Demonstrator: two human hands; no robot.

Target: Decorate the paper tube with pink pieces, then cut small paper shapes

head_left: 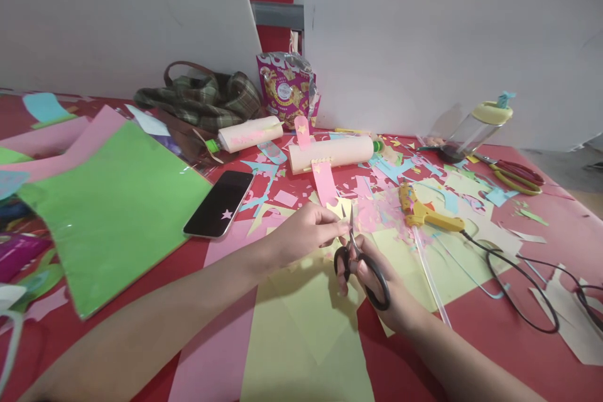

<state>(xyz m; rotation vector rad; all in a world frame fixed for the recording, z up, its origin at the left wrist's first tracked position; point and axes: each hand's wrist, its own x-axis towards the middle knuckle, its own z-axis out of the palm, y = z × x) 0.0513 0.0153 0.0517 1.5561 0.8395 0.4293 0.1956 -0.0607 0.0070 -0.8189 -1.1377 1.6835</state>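
Note:
My right hand (pixel 384 279) grips black-handled scissors (pixel 352 240), their blades pointing up and slightly parted. Close against the blades, my left hand (pixel 301 232) is closed in a pinch; whatever is between its fingertips is too small to make out. Under both hands lie pale yellow paper sheets (pixel 306 333). Just beyond is a paper-wrapped roll (pixel 351 152) with a green end, and a pink strip (pixel 325 183) hangs down its front. A second pink strip (pixel 302 132) with a small yellow star stands up behind it.
A yellow glue gun (pixel 431 217) with a black cord lies right. Left are a phone (pixel 219 204) and green sheets (pixel 122 213). Behind stand a snack bag (pixel 286 88), a plaid bag (pixel 202 97), another roll (pixel 249 134) and a clear bottle (pixel 473 130). More scissors (pixel 516 176) lie far right.

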